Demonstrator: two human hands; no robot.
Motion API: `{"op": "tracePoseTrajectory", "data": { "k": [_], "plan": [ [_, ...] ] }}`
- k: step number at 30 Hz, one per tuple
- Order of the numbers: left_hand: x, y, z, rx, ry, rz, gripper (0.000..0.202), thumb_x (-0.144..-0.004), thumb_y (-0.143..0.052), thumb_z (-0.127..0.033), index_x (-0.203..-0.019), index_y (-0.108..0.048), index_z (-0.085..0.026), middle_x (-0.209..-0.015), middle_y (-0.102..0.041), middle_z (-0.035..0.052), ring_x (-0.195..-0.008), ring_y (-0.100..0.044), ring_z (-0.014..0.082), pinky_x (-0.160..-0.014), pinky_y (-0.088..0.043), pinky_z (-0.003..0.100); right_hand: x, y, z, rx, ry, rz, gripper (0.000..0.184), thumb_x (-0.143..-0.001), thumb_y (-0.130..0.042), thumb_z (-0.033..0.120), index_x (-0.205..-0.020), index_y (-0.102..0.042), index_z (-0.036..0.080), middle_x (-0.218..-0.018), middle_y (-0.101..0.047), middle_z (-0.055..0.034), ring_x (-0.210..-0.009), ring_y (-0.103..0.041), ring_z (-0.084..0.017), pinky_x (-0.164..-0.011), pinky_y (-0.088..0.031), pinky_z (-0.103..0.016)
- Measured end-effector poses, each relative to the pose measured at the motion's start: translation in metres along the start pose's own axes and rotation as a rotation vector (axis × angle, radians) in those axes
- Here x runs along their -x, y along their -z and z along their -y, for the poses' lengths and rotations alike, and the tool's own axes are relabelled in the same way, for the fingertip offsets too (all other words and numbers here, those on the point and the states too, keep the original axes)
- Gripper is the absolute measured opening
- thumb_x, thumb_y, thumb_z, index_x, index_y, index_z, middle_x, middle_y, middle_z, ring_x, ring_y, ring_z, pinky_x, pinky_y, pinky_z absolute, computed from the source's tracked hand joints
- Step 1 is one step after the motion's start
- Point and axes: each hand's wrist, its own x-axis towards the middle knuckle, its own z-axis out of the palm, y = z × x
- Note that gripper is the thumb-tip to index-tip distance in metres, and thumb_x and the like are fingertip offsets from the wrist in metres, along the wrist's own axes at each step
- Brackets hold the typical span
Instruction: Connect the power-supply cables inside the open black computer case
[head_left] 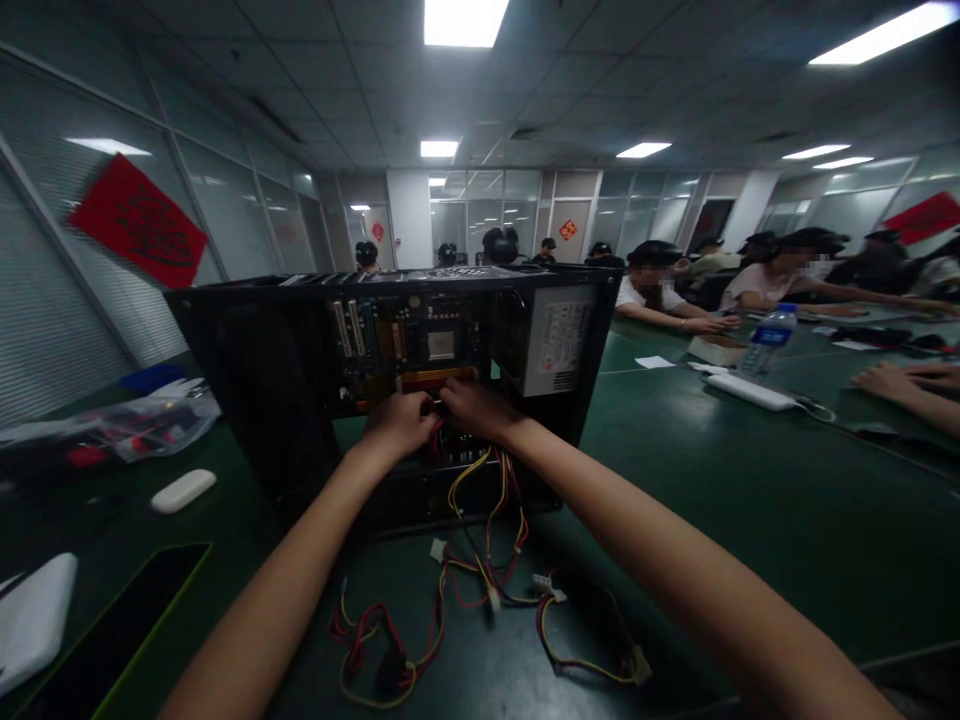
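A black computer case [262,390] stands on the green table with its side open towards me. Inside it are the motherboard [469,320] and, at the upper right, a power supply [559,340] with a label. My left hand [401,422] reaches into the case, fingers bent and closed, just below an orange-red strip [442,378] on the board. Beside it, nearly touching, my right hand [480,410] has its fingers curled at the same spot. What the fingertips grip is hidden. Yellow, red and black power cables [487,520] spill out below my hands onto the table.
White cable connectors [439,549] lie in front of the case. To the left are a white oval case [184,491], a dark flat thing with a yellow-green edge [120,625] and a clear plastic bag [172,425]. A water bottle [771,340] and several people are at the right.
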Motion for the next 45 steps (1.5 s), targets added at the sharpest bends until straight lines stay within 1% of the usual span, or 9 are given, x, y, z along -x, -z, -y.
{"op": "tracePoseTrajectory", "data": {
  "k": [4, 8, 14, 17, 23, 27, 35, 41, 45],
  "plan": [
    [-0.001, 0.000, 0.000, 0.055, 0.089, 0.018, 0.029, -0.090, -0.057, -0.039, -0.111, -0.071, -0.024, -0.099, -0.076, 0.0071, -0.088, -0.071, 0.0242, -0.068, -0.049, 0.029, 0.003, 0.007, 0.007, 0.072, -0.076, 0.065, 0.025, -0.098, -0.049, 0.024, -0.113, -0.062, 0.010, -0.117, -0.063, -0.0161, -0.103, -0.065, -0.026, -0.082, -0.051, -0.032],
    [-0.004, -0.004, 0.002, 0.070, 0.113, 0.005, 0.029, -0.089, -0.058, -0.041, -0.109, -0.071, -0.023, -0.097, -0.076, 0.0074, -0.087, -0.071, 0.0243, -0.068, -0.049, 0.030, 0.005, 0.010, 0.010, 0.117, -0.110, 0.073, 0.026, -0.097, -0.048, 0.025, -0.114, -0.062, 0.011, -0.116, -0.064, -0.0168, -0.102, -0.067, -0.028, -0.079, -0.053, -0.033],
    [-0.004, -0.007, 0.002, 0.020, 0.093, 0.012, 0.030, -0.091, -0.055, -0.041, -0.109, -0.071, -0.023, -0.101, -0.075, 0.0098, -0.090, -0.071, 0.0278, -0.068, -0.050, 0.033, 0.004, 0.011, 0.010, 0.124, -0.138, 0.100, 0.028, -0.101, -0.039, 0.023, -0.115, -0.061, 0.013, -0.117, -0.065, -0.0169, -0.100, -0.068, -0.027, -0.079, -0.053, -0.034],
    [-0.002, -0.005, -0.002, -0.006, 0.089, 0.022, 0.030, -0.092, -0.053, -0.039, -0.109, -0.071, -0.023, -0.103, -0.075, 0.0111, -0.092, -0.071, 0.0288, -0.070, -0.051, 0.034, 0.003, 0.009, 0.008, 0.124, -0.152, 0.110, 0.029, -0.101, -0.038, 0.023, -0.116, -0.060, 0.012, -0.117, -0.065, -0.0177, -0.101, -0.068, -0.027, -0.079, -0.053, -0.033],
    [0.000, -0.002, -0.009, -0.014, 0.078, 0.029, 0.031, -0.094, -0.050, -0.036, -0.112, -0.072, -0.023, -0.107, -0.075, 0.0113, -0.096, -0.070, 0.0297, -0.074, -0.052, 0.036, 0.001, 0.004, 0.005, 0.133, -0.159, 0.099, 0.031, -0.101, -0.035, 0.019, -0.117, -0.061, 0.011, -0.115, -0.066, -0.0186, -0.099, -0.069, -0.028, -0.077, -0.054, -0.034],
    [0.003, -0.002, -0.011, -0.043, 0.038, 0.021, 0.032, -0.094, -0.049, -0.034, -0.111, -0.075, -0.026, -0.108, -0.075, 0.0101, -0.096, -0.070, 0.0291, -0.076, -0.052, 0.035, 0.001, 0.003, 0.004, 0.128, -0.163, 0.126, 0.033, -0.101, -0.032, 0.016, -0.118, -0.060, 0.012, -0.119, -0.065, -0.0192, -0.100, -0.069, -0.027, -0.078, -0.054, -0.034],
    [0.004, 0.000, -0.013, -0.068, 0.036, 0.030, 0.032, -0.095, -0.049, -0.033, -0.111, -0.077, -0.029, -0.103, -0.076, 0.0103, -0.092, -0.071, 0.0299, -0.073, -0.051, 0.036, 0.005, 0.005, 0.002, 0.082, -0.181, 0.122, 0.031, -0.100, -0.035, 0.016, -0.117, -0.061, 0.015, -0.119, -0.067, -0.0159, -0.102, -0.069, -0.026, -0.083, -0.053, -0.034],
    [0.003, 0.000, -0.014, -0.065, 0.039, 0.024, 0.033, -0.095, -0.049, -0.033, -0.114, -0.076, -0.029, -0.105, -0.076, 0.0096, -0.094, -0.071, 0.0299, -0.074, -0.051, 0.036, 0.006, 0.005, -0.001, 0.092, -0.216, 0.089, 0.024, -0.099, -0.047, 0.026, -0.114, -0.062, 0.017, -0.116, -0.070, -0.0150, -0.103, -0.069, -0.028, -0.082, -0.053, -0.034],
    [0.004, -0.002, -0.012, -0.065, 0.048, 0.006, 0.033, -0.095, -0.049, -0.033, -0.115, -0.075, -0.028, -0.107, -0.076, 0.0094, -0.093, -0.070, 0.0289, -0.076, -0.051, 0.036, 0.007, 0.008, 0.000, 0.076, -0.248, 0.113, 0.026, -0.098, -0.048, 0.030, -0.115, -0.062, 0.017, -0.113, -0.072, -0.0157, -0.102, -0.070, -0.028, -0.083, -0.053, -0.035]
  ]
}}
